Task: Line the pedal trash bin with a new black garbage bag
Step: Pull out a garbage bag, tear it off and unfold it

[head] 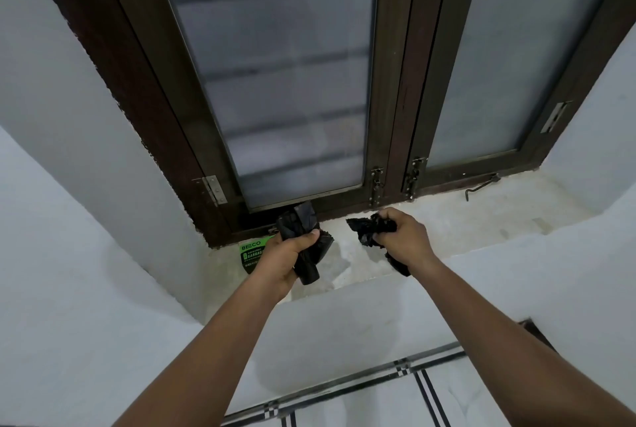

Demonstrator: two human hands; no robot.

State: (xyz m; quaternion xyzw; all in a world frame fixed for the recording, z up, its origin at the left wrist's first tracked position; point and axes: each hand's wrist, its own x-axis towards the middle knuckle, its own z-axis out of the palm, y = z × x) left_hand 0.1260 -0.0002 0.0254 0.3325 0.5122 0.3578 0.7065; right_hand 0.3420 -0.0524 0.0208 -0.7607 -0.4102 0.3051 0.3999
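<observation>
My left hand grips a roll of black garbage bags above the window sill, thumb across its front. My right hand grips a separate crumpled black garbage bag; one end sticks out to the left of the fist and another hangs below the wrist. The two black pieces are apart, with a gap of bare sill between them. A green and black garbage bag package lies on the sill just left of my left hand, partly hidden by it. The pedal bin is not in view.
The pale stone window sill runs under a dark wooden window frame with frosted panes and metal latches. A loose metal hook lies on the sill at the right. White walls flank the recess; tiled floor shows below.
</observation>
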